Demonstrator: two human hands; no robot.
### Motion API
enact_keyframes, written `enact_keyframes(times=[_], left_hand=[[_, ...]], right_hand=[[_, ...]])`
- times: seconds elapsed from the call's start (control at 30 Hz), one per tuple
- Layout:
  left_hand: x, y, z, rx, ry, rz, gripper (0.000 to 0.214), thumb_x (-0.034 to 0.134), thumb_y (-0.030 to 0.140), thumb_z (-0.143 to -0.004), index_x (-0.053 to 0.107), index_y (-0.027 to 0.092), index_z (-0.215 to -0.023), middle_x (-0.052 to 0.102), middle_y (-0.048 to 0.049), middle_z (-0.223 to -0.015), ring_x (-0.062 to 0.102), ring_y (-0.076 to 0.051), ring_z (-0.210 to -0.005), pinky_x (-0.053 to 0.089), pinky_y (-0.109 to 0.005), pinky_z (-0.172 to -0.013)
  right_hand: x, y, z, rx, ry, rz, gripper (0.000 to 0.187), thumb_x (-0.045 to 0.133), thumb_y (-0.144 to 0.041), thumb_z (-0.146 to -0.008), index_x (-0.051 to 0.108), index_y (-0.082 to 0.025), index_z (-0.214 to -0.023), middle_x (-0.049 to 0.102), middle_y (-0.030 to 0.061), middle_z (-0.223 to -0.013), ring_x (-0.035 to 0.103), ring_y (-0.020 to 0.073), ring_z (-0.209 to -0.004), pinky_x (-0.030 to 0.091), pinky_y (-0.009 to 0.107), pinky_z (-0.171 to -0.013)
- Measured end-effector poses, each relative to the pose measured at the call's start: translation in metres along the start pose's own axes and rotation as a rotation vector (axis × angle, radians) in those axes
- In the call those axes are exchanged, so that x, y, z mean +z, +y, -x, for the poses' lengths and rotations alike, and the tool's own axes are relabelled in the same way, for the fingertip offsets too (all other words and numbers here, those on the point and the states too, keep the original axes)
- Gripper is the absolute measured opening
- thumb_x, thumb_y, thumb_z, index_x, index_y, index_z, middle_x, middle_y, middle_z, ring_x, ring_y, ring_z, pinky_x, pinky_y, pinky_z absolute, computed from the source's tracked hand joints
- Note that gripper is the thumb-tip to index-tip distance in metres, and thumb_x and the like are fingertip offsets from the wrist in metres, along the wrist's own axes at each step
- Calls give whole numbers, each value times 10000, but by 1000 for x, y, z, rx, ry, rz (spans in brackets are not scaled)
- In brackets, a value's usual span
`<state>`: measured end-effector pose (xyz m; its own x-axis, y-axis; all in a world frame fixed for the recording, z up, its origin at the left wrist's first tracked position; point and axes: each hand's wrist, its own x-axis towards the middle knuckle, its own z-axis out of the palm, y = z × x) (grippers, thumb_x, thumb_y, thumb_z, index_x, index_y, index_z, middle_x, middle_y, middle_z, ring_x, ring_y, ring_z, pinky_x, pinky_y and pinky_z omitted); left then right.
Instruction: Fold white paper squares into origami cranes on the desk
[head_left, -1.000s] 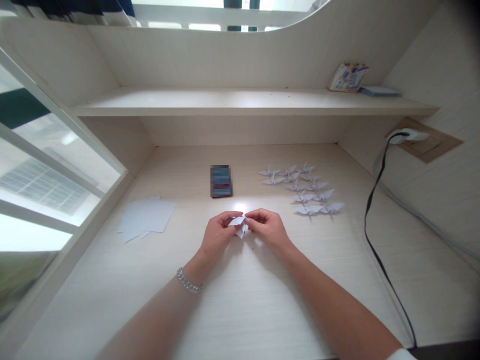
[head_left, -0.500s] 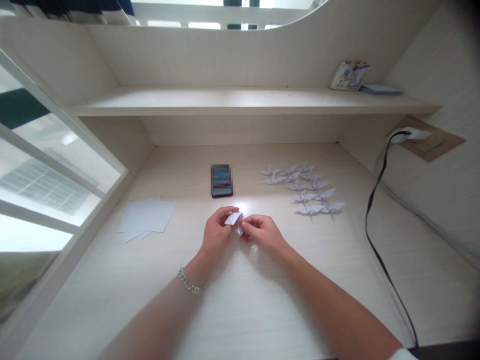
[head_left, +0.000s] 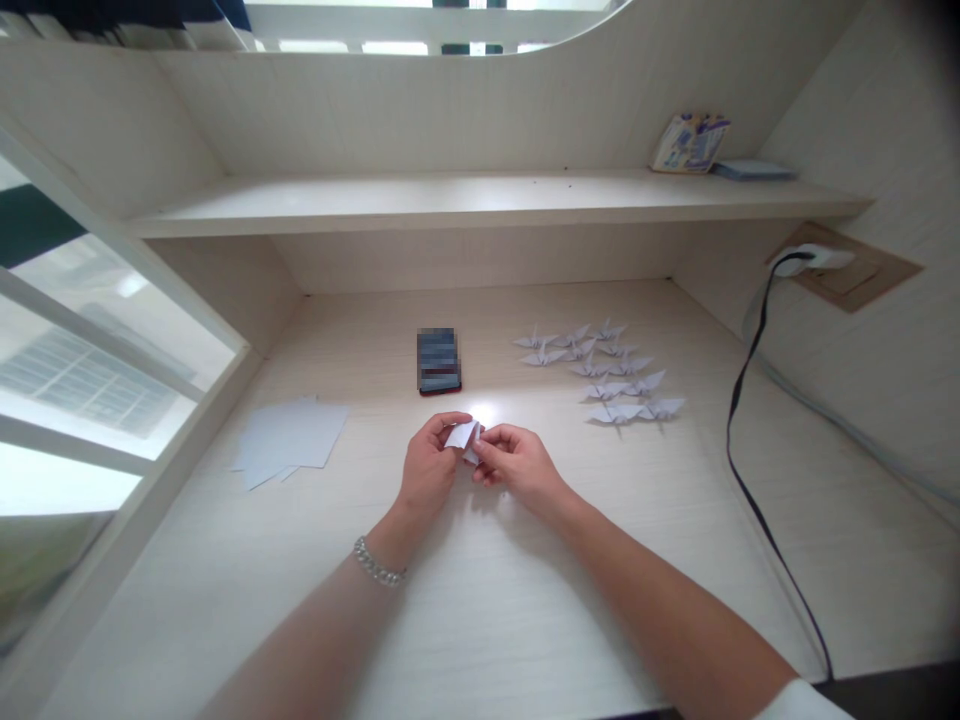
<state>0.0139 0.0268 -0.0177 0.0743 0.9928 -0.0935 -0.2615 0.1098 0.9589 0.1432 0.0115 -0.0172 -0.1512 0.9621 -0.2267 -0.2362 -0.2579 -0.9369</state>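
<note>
Between my two hands is a small piece of folded white paper (head_left: 462, 434), held just above the desk. My left hand (head_left: 430, 463) grips its left side, fingers behind and thumb in front. On its right edge, my right hand (head_left: 517, 462) pinches the paper between thumb and forefinger. My fingers cover part of the folds. To the right of my hands, several folded white paper cranes (head_left: 616, 390) stand in loose rows. Off to the left lies a loose stack of white paper sheets (head_left: 292, 440).
A phone (head_left: 439, 361) lies on the desk (head_left: 480, 620) beyond my hands. A black cable (head_left: 739, 470) runs from the wall socket (head_left: 847, 268) down the right side. Above the desk's back spans a shelf (head_left: 450, 200) with a small packet (head_left: 688, 143) on it. A window borders the left.
The folded paper has turned slightly, and my right thumb and fingers have shifted a little left over its edge. The whole view has moved slightly.
</note>
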Motion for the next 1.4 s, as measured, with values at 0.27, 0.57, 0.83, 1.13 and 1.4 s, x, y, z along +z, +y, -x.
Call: enact_keyframes(times=[0.27, 0.57, 0.83, 1.13, 1.4], left_hand=[[-4, -4, -4, 20, 39, 8, 309, 768, 299, -613, 629, 143, -841, 653, -40, -818, 593, -141, -731, 450, -264, -678], [-3, -3, -3, -9, 34, 58, 347, 772, 340, -602, 615, 147, -844, 659, -35, -792, 591, -133, -655, 451, -263, -619], [-4, -6, -3, 27, 35, 14, 322, 754, 315, -637, 611, 137, -865, 659, -55, -831, 597, -140, -701, 463, -262, -634], [-3, -5, -3, 24, 60, 12, 315, 750, 317, -646, 608, 140, -865, 666, -56, -829, 606, -146, -714, 461, -262, -641], [-3, -7, -4, 51, 93, 13, 331, 757, 333, -628, 621, 138, -859, 670, -54, -819, 606, -137, -682, 455, -256, -621]], right_hand=[[0, 1, -1, -43, 6, 72, 308, 704, -436, -661, 602, -159, -749, 614, -13, -557, 588, 116, -479, 470, 222, -473], [-3, -4, -1, 28, -48, -14, 332, 712, -460, -637, 640, -149, -727, 622, 6, -598, 588, 111, -509, 460, 213, -479], [-3, 1, -1, -18, -31, 62, 274, 675, -415, -694, 651, -152, -766, 614, -4, -569, 581, 113, -501, 461, 218, -489], [-4, 3, -2, -21, -51, 23, 244, 709, -342, -669, 658, -150, -811, 634, -3, -610, 600, 115, -532, 467, 224, -519], [-3, 2, -1, 29, -30, 5, 261, 726, -293, -636, 648, -139, -831, 639, 5, -599, 602, 120, -526, 470, 234, -523]])
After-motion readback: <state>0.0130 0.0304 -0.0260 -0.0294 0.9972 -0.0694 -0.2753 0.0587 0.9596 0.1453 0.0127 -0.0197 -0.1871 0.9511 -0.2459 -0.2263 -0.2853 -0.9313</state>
